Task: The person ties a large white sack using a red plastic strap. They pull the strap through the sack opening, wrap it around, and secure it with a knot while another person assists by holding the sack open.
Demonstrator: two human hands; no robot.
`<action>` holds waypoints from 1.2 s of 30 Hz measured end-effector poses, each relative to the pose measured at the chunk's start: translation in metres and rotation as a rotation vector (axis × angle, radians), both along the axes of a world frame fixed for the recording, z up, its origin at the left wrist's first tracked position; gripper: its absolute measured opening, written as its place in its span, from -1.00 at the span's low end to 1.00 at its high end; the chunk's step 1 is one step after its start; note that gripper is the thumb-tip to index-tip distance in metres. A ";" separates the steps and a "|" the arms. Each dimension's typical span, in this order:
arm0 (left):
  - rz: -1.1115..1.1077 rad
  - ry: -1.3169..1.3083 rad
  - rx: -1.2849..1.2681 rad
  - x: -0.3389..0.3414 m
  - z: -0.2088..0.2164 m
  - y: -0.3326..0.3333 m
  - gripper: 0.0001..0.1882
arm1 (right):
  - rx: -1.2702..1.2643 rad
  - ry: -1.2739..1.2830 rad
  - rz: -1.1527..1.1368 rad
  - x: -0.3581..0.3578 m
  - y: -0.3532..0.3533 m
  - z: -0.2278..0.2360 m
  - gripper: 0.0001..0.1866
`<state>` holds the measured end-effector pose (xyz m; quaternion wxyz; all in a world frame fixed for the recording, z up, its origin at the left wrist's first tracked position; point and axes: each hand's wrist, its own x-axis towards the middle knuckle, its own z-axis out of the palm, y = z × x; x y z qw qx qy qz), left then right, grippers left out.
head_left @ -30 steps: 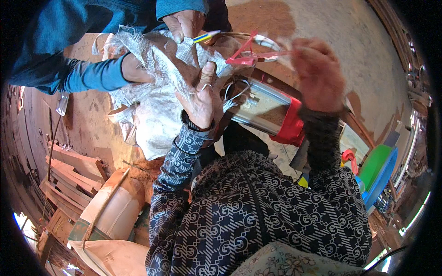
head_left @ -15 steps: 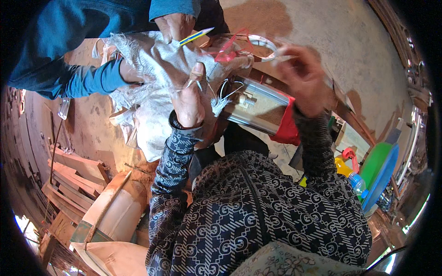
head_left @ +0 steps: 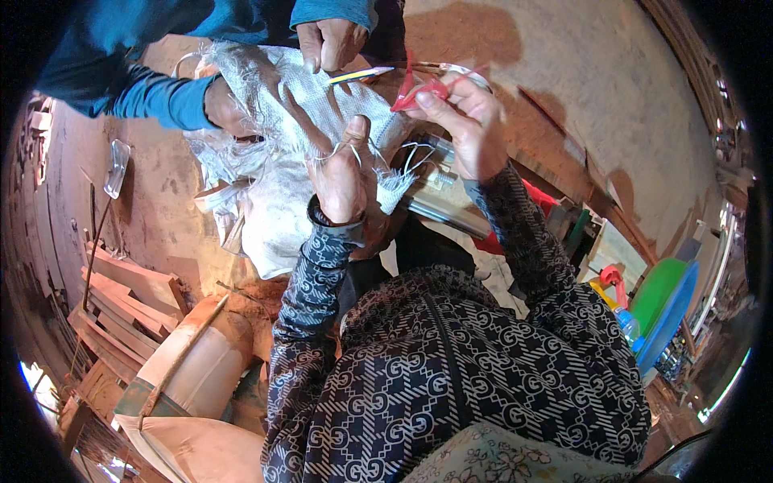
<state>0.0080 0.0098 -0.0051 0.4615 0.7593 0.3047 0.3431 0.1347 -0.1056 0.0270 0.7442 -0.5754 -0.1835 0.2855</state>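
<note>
A frayed white woven sack (head_left: 282, 193) hangs bunched in front of me. My left hand (head_left: 340, 183) is closed on its gathered edge, thumb up, with loose white strands about the fingers. My right hand (head_left: 471, 129) pinches a piece of red plastic string (head_left: 415, 92) just beyond the sack's right edge. Opposite me, a person in blue sleeves grips the same sack with one hand (head_left: 330, 44) at the top and the other (head_left: 229, 109) at the left. A yellow, blue and white pencil (head_left: 361, 75) sticks out beneath that upper hand.
Right of the sack lies a metal-edged box-like thing (head_left: 439, 197) with red cloth (head_left: 539, 197) beside it. Green (head_left: 656, 294) and blue (head_left: 676, 310) basins stand at the far right. Wood planks (head_left: 133, 294) and a pale cushion-like bundle (head_left: 197, 362) lie at the lower left.
My right hand has moved left and now holds the red string. My left hand has shifted slightly right with the sack. The other person's upper hand has moved right, and the pencil lies flatter.
</note>
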 end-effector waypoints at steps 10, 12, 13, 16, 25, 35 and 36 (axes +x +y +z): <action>0.043 -0.145 -0.875 -0.003 0.013 -0.019 -0.51 | -0.016 0.015 0.126 0.023 -0.040 0.019 -0.81; 0.033 -0.214 -0.977 -0.001 0.029 -0.028 -0.53 | -0.037 0.076 0.190 0.028 -0.042 0.026 -0.73; 0.059 -0.329 -1.047 0.004 0.043 -0.036 -0.53 | -0.114 0.076 0.203 0.030 -0.045 0.040 -0.70; -0.038 -0.373 -1.178 -0.004 0.027 -0.029 -0.50 | -0.124 0.021 0.145 0.027 -0.047 0.049 -0.65; -0.055 -0.501 -1.247 -0.007 0.006 -0.020 -0.49 | -0.337 -0.045 0.594 0.014 -0.052 0.058 -0.65; -0.189 -0.496 -1.198 -0.007 0.008 -0.018 0.01 | 0.174 0.265 0.334 0.027 -0.087 0.037 -0.57; -0.186 -0.494 -1.212 -0.007 0.005 -0.017 0.02 | 0.133 0.275 0.344 0.022 -0.084 0.036 -0.57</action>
